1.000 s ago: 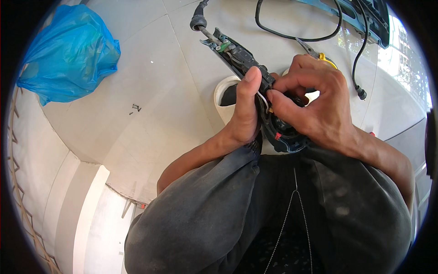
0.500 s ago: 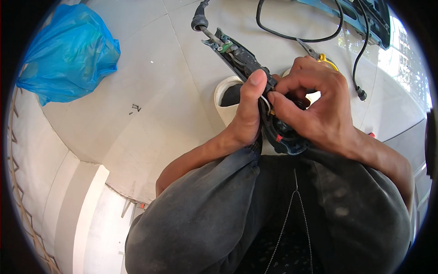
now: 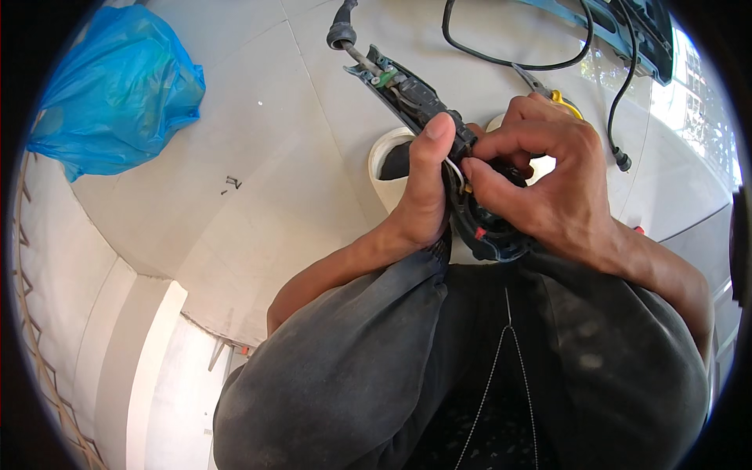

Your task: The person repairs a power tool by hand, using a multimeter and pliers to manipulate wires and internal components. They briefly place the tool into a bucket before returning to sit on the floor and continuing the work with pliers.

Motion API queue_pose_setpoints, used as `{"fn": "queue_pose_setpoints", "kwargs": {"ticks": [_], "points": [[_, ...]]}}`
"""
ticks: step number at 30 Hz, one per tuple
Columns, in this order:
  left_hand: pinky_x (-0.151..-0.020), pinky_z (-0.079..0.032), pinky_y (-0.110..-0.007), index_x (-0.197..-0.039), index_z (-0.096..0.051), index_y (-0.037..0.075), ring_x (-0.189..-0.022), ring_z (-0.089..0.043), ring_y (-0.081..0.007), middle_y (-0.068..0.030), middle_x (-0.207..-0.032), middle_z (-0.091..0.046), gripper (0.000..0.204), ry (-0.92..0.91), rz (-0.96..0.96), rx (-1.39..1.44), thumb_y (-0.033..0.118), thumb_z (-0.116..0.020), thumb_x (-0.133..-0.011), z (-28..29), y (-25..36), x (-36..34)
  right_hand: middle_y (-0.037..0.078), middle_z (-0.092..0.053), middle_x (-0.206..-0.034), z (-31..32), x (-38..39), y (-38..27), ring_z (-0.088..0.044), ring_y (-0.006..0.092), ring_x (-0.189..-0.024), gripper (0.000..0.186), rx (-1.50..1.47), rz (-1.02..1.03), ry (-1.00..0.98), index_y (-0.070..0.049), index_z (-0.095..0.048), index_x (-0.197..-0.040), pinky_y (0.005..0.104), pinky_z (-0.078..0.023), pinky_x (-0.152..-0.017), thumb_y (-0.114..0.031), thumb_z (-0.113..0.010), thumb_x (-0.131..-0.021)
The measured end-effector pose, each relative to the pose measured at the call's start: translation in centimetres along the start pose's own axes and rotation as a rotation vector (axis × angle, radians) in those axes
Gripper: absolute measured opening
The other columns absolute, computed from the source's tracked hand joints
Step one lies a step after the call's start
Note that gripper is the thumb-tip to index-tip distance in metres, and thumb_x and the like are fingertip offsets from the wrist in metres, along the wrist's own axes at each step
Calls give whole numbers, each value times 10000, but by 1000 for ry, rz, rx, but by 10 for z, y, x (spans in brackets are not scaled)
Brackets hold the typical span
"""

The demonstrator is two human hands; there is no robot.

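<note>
An opened power tool [image 3: 423, 100] lies slantwise above my knees, its casing half off so that black inner parts and wires show. Its power cord [image 3: 341, 34] leaves the far end through a black sleeve. My left hand [image 3: 427, 184] is wrapped around the tool's body from the left, thumb up along its side. My right hand [image 3: 564, 168] is closed in a pinch over the middle of the tool, thumb and forefinger among the wires. A white wire [image 3: 453, 169] curves beside that thumb tip. What the pinch holds is hidden by the fingers.
Pliers [image 3: 561, 100] with yellow handles lie beyond my right hand. A black cable [image 3: 521, 68] loops behind them, near a blue-and-black machine part [image 3: 627, 35]. Several small screws [image 3: 233, 183] lie on the tiled floor at left, below a blue plastic bag [image 3: 129, 94]. White footwear [image 3: 381, 182] shows under the tool.
Very little differs. My left thumb has tipped slightly left and down, and the white wire by my right thumb shows a bit more. Both hands keep their places on the tool.
</note>
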State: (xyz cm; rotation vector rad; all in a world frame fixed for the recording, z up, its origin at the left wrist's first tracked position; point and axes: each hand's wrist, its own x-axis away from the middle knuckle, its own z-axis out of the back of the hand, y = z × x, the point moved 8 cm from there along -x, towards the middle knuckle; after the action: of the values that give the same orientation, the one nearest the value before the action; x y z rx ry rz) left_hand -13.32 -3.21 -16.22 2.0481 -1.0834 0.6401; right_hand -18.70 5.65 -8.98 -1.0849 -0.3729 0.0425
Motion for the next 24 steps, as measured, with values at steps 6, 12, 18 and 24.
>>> {"fn": "queue_pose_setpoints", "kwargs": {"ticks": [6, 12, 18, 24], "points": [[-830, -403, -341, -918, -552, 19, -932, -534, -218, -94, -945, -561, 821, 5, 42, -1, 787, -302, -771, 0, -2, 0, 39, -494, -601, -1, -2, -1, -446, 124, -556, 86, 2, 54, 13, 25, -669, -720, 292, -329, -522, -38, -703, -672], [-827, -403, -344, -951, -539, 18, -943, -530, -221, -103, -983, -553, 838, -46, 59, 34, 802, -327, -744, 1, -7, -4, 38, -486, -592, -2, -3, -1, -441, 123, -549, 81, -26, 97, 44, 24, -664, -708, 291, -318, -511, -36, -704, -671], [-833, -416, -359, -997, -545, -3, -949, -543, -240, -115, -991, -558, 872, -49, 76, 6, 802, -336, -735, 2, -9, -7, 44, -499, -629, -2, -6, 8, -449, 122, -564, 84, -70, -52, -6, 5, -657, -712, 278, -344, -555, -37, -709, -661], [-815, -487, -362, -968, -579, -17, -895, -611, -227, -165, -978, -628, 915, 46, 64, 185, 820, -270, -764, 9, -10, -3, 18, -530, -752, 12, -5, 23, -467, 109, -664, 144, -280, -199, -47, 3, -611, -801, 256, -366, -625, -123, -626, -733]]}}
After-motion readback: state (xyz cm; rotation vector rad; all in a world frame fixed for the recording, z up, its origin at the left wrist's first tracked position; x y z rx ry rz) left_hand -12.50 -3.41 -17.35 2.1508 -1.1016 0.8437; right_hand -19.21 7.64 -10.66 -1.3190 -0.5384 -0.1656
